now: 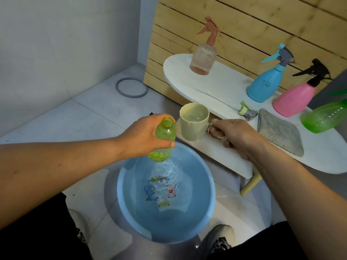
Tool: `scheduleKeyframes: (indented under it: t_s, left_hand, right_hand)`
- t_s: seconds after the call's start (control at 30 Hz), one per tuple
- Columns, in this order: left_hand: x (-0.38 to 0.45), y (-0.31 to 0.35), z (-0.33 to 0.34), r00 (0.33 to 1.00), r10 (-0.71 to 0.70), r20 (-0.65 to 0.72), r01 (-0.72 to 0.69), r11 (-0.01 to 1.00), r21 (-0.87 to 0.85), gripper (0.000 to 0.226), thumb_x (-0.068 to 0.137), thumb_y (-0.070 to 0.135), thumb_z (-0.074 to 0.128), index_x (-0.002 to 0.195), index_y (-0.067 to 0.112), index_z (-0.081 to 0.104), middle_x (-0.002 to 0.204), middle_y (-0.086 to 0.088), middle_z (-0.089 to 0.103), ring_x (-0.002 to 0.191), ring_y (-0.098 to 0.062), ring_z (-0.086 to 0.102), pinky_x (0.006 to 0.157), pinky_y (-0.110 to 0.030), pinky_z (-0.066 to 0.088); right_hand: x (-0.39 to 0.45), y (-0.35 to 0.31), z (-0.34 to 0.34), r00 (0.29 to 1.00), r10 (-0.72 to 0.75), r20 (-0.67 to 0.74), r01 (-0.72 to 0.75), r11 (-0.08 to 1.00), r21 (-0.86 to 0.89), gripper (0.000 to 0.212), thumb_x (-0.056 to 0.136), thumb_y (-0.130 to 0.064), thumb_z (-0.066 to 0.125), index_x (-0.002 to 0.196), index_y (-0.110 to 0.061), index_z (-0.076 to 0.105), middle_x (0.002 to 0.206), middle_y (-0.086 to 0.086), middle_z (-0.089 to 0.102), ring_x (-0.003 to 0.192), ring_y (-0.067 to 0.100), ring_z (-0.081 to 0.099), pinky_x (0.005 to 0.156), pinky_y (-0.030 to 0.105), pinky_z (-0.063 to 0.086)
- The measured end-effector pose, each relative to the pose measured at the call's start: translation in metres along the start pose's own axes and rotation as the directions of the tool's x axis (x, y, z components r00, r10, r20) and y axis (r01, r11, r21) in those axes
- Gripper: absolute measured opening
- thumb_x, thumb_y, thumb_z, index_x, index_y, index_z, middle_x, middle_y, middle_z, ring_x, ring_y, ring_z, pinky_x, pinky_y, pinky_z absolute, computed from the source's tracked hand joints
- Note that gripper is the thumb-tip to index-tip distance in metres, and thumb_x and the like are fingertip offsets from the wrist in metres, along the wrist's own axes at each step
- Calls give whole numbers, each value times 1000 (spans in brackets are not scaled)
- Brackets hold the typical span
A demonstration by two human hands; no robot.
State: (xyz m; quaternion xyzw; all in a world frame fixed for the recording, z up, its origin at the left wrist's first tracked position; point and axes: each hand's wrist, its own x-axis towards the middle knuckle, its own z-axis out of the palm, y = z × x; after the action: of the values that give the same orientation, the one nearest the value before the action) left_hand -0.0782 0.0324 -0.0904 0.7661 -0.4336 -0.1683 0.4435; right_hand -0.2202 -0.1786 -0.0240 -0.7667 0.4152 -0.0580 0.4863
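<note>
The left grip [140,136] is wrapped around the body of a yellow-green plastic bottle [166,133], and the right grip [234,136] is hooked through the ring handle [216,132] of a cream mug [194,121].

In the head view, the bottle is held uncapped and slightly tilted above the far rim of a blue basin [203,212]. Its open mouth is turned towards the mug just beside it. The mug stands upright at the near edge of the white bench [216,87]. Whether its base rests there or is lifted cannot be told. Water is seen in the basin, rippled under the bottle, and what looks like water lies in the mug.

The step in hand is judged to be filling the bottle from the mug. The bottle's mouth is narrow and the mug's rim is wide, so the bottle should be brought upright and held steady over the basin. The mug's lip should be set close above the opening. A thin, slow stream is advised, so that any spill is caught by the basin and not by the floor.

A loose spray head [247,111] lies on the bench beside a grey cloth [277,132], ready for capping.
</note>
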Motion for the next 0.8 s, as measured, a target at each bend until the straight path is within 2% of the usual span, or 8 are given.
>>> scheduleKeyframes:
  t_s: [0.13, 0.2, 0.27, 0.37, 0.6, 0.7, 0.73, 0.8]
  left_hand:
    - [1, 3, -2, 999, 3, -34, -4, 1000, -28, 55, 76, 32, 89, 124, 30, 63, 113, 15, 66, 102, -1, 62, 93, -28, 53]
    - [3, 4, -3, 999, -4, -46, 3, 999, -33, 57, 75, 32, 90, 126, 29, 63, 113, 16, 65, 102, 1, 62, 92, -25, 52]
    - [4, 5, -5, 999, -13, -51, 11, 999, -31, 57, 75, 32, 90, 126, 29, 63, 111, 15, 66, 101, 1, 62, 89, -22, 52]
    - [6, 5, -5, 998, -19, -56, 18, 1000, -25, 59, 74, 34, 90, 126, 29, 63, 110, 15, 66, 101, 0, 63, 89, -23, 52]
    - [5, 9, -3, 999, -26, -35, 26, 1000, 0, 58, 74, 36, 89, 125, 28, 63, 110, 11, 67, 100, -8, 65, 92, -36, 56]
    - [5, 12, -2, 999, -25, -30, 24, 1000, -7, 56, 75, 34, 89, 124, 27, 63, 109, 10, 68, 100, -7, 65, 92, -36, 55]
    - [4, 13, -2, 999, -22, -31, 22, 1000, -3, 56, 75, 34, 89, 124, 27, 63, 109, 10, 68, 100, -7, 64, 92, -36, 55]
    - [4, 14, -2, 999, -17, -32, 18, 1000, 17, 57, 74, 37, 89, 124, 28, 63, 110, 11, 67, 100, -8, 64, 91, -35, 55]
  right_hand:
    - [8, 21, 10, 997, -63, -46, 52, 978, -203, 34, 94, -39, 69, 81, -8, 74, 76, 11, 67, 62, 14, 44, 60, 28, 40]
    - [11, 30, 16, 992, -119, -44, 95, 925, -368, 35, 94, -41, 67, 81, -9, 73, 67, 7, 63, 58, 15, 47, 58, 28, 39]
    - [11, 36, 23, 985, -170, -12, 133, 816, -562, 33, 97, -42, 62, 81, -14, 71, 69, 0, 63, 68, 21, 58, 64, 31, 42]
    - [10, 48, 35, 966, -257, 31, 190, 623, -759, 31, 101, -43, 54, 95, -19, 73, 90, 5, 69, 87, 30, 62, 74, 35, 44]
    - [1, 60, 50, 873, -457, 169, 285, 199, -938, 27, 105, -31, 47, 113, -15, 68, 109, 7, 63, 99, 30, 61, 68, 31, 36]
    - [-5, 60, 50, 780, -570, 258, 304, -15, -952, 10, 74, -15, 81, 74, -15, 72, 73, 6, 62, 63, 28, 59, 57, 30, 33]
    - [-5, 61, 50, 739, -613, 280, 306, -64, -950, 19, 61, -5, 82, 62, -16, 66, 63, 5, 56, 53, 27, 53, 56, 30, 29]
    - [-9, 58, 49, 652, -684, 329, 312, -153, -938, 22, 57, 5, 68, 56, -15, 57, 57, 5, 49, 50, 25, 45, 59, 33, 23]
